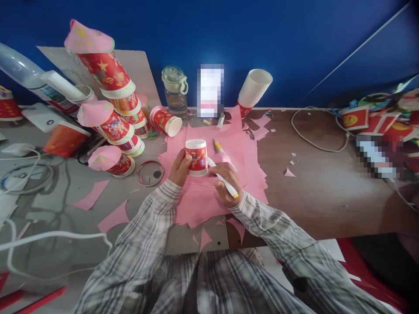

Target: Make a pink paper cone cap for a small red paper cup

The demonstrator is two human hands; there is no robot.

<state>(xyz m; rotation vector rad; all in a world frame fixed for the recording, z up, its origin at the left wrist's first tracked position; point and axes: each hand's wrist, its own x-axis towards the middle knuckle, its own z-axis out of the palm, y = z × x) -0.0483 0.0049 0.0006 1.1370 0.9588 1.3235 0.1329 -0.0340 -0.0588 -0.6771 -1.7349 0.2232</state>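
Note:
A red and white paper cup (196,159) with printed figures is upright in my left hand (180,168), whose fingers wrap its left side. My right hand (227,181) grips a white marker with a yellow end (228,185), its other end pointing toward the cup's right side. Whether the tip touches the cup I cannot tell. Beneath both hands lie stacked sheets of pink paper (209,205). Just beyond the cup, another marker with a yellow band (218,147) rests on the paper.
At left rise stacked red cups (106,72) topped with pink paper cones (90,38). A lidded bottle (176,93), a blurred lit screen (210,91) and a stack of paper cups (253,89) stand along the blue wall. Cables and pink scraps (116,216) are scattered about.

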